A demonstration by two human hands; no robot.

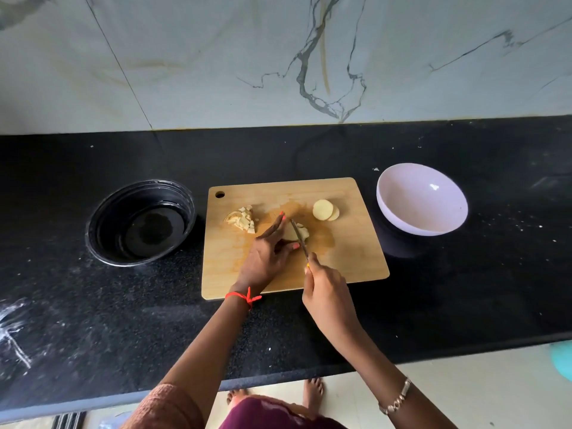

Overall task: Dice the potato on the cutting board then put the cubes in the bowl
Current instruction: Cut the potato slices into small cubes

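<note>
Nearest the lens, two forearms are extended over the black countertop (pixel 123 305) to the cutting board (pixel 349 258). In the head view the right hand (pixel 325 292) is curled round the handle of the knife (pixel 299 239), whose blade is laid across the potato piece (pixel 291 233) near the board's middle. The left hand (pixel 266 255) is spread over that piece with fingers nearly straight and the thumb at its near edge, presumably so that it is pinned flat while the fingertips are kept left of the blade. Finished cubes (pixel 246 219) are heaped at the far left, clear of the cutting spot; two round slices (pixel 325 209), not yet diced, are stacked at the far right. The pale bowl (pixel 411 193) is stood just beside the board's right edge, with no cubes in it, handy for the transfer. A black bowl (pixel 102 224) is set on the opposite side.
</note>
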